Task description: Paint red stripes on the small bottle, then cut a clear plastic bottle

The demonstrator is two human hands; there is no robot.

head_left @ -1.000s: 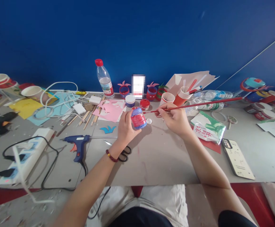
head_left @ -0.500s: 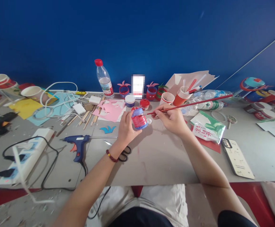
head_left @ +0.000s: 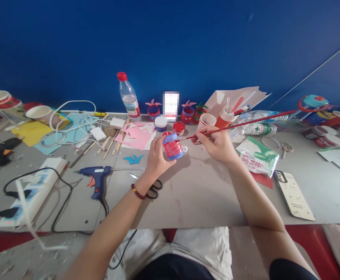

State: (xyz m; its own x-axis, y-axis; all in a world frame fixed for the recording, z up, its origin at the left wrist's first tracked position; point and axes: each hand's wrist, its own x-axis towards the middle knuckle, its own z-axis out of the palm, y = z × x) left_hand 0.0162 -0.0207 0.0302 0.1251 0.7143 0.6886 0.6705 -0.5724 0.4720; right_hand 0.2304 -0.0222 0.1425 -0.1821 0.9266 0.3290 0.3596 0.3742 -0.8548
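My left hand point(head_left: 155, 158) is closed round a small jar-shaped piece point(head_left: 173, 146), painted red with a blue rim, held just above the grey table point(head_left: 193, 190). My right hand point(head_left: 215, 143) pinches a long red paintbrush point(head_left: 240, 125) near its lower end. The brush tip touches the top of the red piece, and its handle slants up to the right. An open pot of red paint point(head_left: 178, 128) and a white-lidded pot point(head_left: 161, 123) stand just behind the piece. A small white cap point(head_left: 185, 148) lies beside it.
A blue glue gun point(head_left: 95, 175), scissors point(head_left: 152, 189), a power strip with cables point(head_left: 32, 192), pink paper cutouts point(head_left: 136, 135), wooden sticks point(head_left: 111, 143), a water bottle point(head_left: 128, 96), stacked paper cups point(head_left: 224, 117), a green packet point(head_left: 257, 155) and a phone point(head_left: 294, 194) lie around. A blue wall stands behind.
The brush tip has moved left from beside the small white cap onto the top of the red piece. My right hand shifted slightly up, and the handle now tilts higher.
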